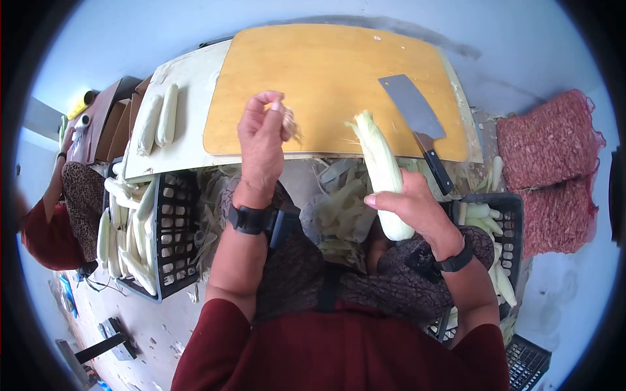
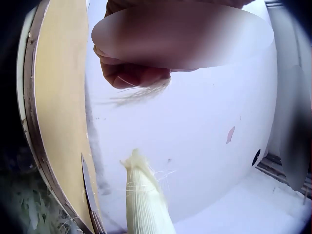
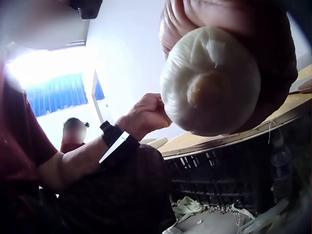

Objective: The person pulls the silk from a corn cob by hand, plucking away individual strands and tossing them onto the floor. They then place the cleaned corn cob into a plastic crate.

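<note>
Beside the near edge of the yellow board, our right hand holds a pale corn ear, fingers wrapped round its lower half, tip pointing boardward. Toward the board's near left corner, our left hand pinches a silk tuft in its fingers. Left of the board, two ears lie on the counter.

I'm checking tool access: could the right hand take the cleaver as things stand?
Probably not without first letting go: the right hand grips an ear of corn. Otherwise the way looks free: the cleaver lies uncovered on the yellow board, its black handle jutting past the near edge.
</note>
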Tool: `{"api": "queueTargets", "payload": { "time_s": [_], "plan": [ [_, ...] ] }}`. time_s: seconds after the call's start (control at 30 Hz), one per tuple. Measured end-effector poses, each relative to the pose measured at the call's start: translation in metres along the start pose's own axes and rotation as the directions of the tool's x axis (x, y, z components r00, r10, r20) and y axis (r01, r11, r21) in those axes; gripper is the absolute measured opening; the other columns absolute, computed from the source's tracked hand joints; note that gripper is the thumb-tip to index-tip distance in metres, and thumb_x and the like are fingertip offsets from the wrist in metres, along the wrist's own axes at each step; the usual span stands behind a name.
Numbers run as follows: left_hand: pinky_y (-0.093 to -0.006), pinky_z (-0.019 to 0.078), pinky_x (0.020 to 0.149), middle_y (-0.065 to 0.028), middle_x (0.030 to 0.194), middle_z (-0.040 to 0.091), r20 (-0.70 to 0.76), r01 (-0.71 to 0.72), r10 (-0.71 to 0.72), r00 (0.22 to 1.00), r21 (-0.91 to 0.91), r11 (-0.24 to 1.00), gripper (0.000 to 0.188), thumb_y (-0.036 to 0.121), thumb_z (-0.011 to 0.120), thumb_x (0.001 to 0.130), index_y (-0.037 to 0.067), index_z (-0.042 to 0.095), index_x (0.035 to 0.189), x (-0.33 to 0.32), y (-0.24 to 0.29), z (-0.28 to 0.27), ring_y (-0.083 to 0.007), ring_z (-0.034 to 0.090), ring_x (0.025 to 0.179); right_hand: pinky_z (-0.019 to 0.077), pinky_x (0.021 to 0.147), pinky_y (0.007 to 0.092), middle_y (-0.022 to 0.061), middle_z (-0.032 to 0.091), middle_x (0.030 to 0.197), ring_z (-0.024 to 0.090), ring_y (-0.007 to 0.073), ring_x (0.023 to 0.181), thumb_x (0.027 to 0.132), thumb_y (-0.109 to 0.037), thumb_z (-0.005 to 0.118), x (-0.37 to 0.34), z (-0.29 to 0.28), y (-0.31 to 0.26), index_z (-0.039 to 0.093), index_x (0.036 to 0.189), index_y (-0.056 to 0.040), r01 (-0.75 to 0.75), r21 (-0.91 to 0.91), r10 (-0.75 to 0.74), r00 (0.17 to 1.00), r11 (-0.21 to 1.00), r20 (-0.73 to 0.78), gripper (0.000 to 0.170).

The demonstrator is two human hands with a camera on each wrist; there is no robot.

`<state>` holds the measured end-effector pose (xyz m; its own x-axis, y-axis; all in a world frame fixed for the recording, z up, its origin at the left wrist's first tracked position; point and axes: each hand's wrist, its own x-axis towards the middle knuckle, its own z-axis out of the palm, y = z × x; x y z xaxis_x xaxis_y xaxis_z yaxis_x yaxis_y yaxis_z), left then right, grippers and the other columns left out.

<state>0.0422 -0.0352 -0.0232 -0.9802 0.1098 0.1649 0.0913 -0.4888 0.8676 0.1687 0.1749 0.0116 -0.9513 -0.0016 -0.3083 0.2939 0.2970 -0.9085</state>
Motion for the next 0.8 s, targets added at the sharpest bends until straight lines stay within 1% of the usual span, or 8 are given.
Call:
{"api": "queueTargets", "payload": {
  "time_s": [0.07, 0.13, 0.33, 0.4, 0.47, 0.53, 0.67, 0.8],
  "plan": [
    [-0.0185, 0.0312, 0.047, 0.0041, 0.061, 0.048, 0.022, -0.003, 0.002, 1.000, 0.018, 1.000, 0.013, 0.015, 0.050, 0.095, 0.003, 0.056, 0.096, -0.003, 0.004, 0.010, -0.0037, 0.040, 0.051, 0.0460, 0.059, 0.0311, 0.0105, 0.060, 0.068, 0.058, 0.0172, 0.063, 0.066, -0.020, 0.072, -0.002, -0.001, 0.003, 0.059, 0.082, 0.0047, 0.020, 0.038, -0.019, 1.000, 0.999, -0.021, 0.032],
    [-0.0192, 0.0300, 0.045, 0.0051, 0.056, 0.045, 0.145, 0.161, -0.182, 0.973, 0.144, 0.976, 0.021, 0.021, 0.050, 0.095, 0.003, 0.059, 0.088, -0.008, 0.004, 0.011, -0.0034, 0.038, 0.048, 0.0461, 0.059, 0.0312, 0.0105, 0.060, 0.068, 0.057, 0.0171, 0.063, 0.066, -0.020, 0.072, -0.004, -0.003, 0.002, 0.058, 0.081, 0.0043, 0.045, -0.016, -0.045, 0.999, 0.999, -0.023, 0.032],
    [-0.0228, 0.0377, 0.051, 0.0026, 0.061, 0.050, 0.231, 0.055, -0.151, 0.961, 0.378, 0.924, 0.026, 0.024, 0.054, 0.093, 0.000, 0.061, 0.087, -0.021, 0.000, 0.033, -0.0062, 0.045, 0.054, 0.0474, 0.061, 0.0329, 0.0128, 0.060, 0.069, 0.060, 0.0205, 0.064, 0.064, -0.023, 0.074, -0.006, -0.002, 0.001, 0.058, 0.081, 0.0030, 0.093, -0.119, -0.103, 0.992, 0.988, -0.074, 0.034],
    [-0.0209, 0.0353, 0.049, 0.0003, 0.062, 0.051, 0.326, -0.321, 0.181, 0.928, 0.447, 0.835, 0.029, 0.028, 0.067, 0.081, 0.000, 0.060, 0.085, -0.026, -0.009, 0.047, -0.0063, 0.043, 0.055, 0.0480, 0.062, 0.0339, 0.0140, 0.061, 0.069, 0.061, 0.0229, 0.065, 0.064, -0.024, 0.075, -0.006, -0.001, 0.001, 0.059, 0.082, 0.0030, 0.098, -0.161, -0.116, 0.987, 0.982, -0.108, 0.036],
    [-0.0268, 0.0394, 0.052, -0.0046, 0.065, 0.053, 0.309, -0.290, 0.140, 0.941, 0.521, 0.803, 0.034, 0.029, 0.073, 0.074, 0.000, 0.057, 0.085, -0.031, -0.006, 0.058, -0.0139, 0.048, 0.055, 0.0492, 0.064, 0.0372, 0.0172, 0.063, 0.072, 0.063, 0.0301, 0.069, 0.062, -0.026, 0.076, -0.006, 0.000, -0.001, 0.060, 0.082, 0.0031, 0.066, -0.257, -0.107, 0.983, 0.964, -0.149, 0.039],
    [-0.0322, 0.0426, 0.058, -0.0068, 0.069, 0.054, 0.444, -0.508, 0.248, 0.861, 0.736, 0.446, 0.031, 0.026, 0.071, 0.074, 0.001, 0.055, 0.083, -0.030, -0.007, 0.065, -0.0182, 0.050, 0.060, 0.0494, 0.065, 0.0386, 0.0182, 0.063, 0.073, 0.064, 0.0322, 0.071, 0.062, -0.027, 0.076, -0.007, 0.001, 0.001, 0.060, 0.082, 0.0029, 0.064, -0.307, -0.119, 0.979, 0.950, -0.166, 0.040],
    [-0.0325, 0.0414, 0.056, -0.0087, 0.067, 0.053, 0.452, -0.527, 0.279, 0.847, 0.783, 0.330, 0.018, 0.018, 0.067, 0.080, 0.004, 0.056, 0.081, -0.021, -0.020, 0.061, -0.0220, 0.049, 0.058, 0.0498, 0.066, 0.0414, 0.0204, 0.063, 0.074, 0.064, 0.0357, 0.073, 0.061, -0.031, 0.076, -0.008, 0.002, 0.006, 0.060, 0.080, 0.0025, 0.010, -0.494, -0.122, 0.973, 0.869, -0.196, 0.042],
    [-0.0359, 0.0406, 0.058, -0.0067, 0.063, 0.052, 0.434, -0.528, 0.301, 0.849, 0.678, 0.511, 0.018, 0.017, 0.061, 0.084, 0.003, 0.053, 0.076, -0.018, -0.025, 0.058, -0.0252, 0.050, 0.057, 0.0496, 0.065, 0.0403, 0.0213, 0.062, 0.072, 0.063, 0.0354, 0.070, 0.062, -0.031, 0.075, -0.007, 0.000, 0.005, 0.060, 0.081, 0.0036, 0.028, -0.476, -0.122, 0.978, 0.879, -0.167, 0.042]
  ]
}}
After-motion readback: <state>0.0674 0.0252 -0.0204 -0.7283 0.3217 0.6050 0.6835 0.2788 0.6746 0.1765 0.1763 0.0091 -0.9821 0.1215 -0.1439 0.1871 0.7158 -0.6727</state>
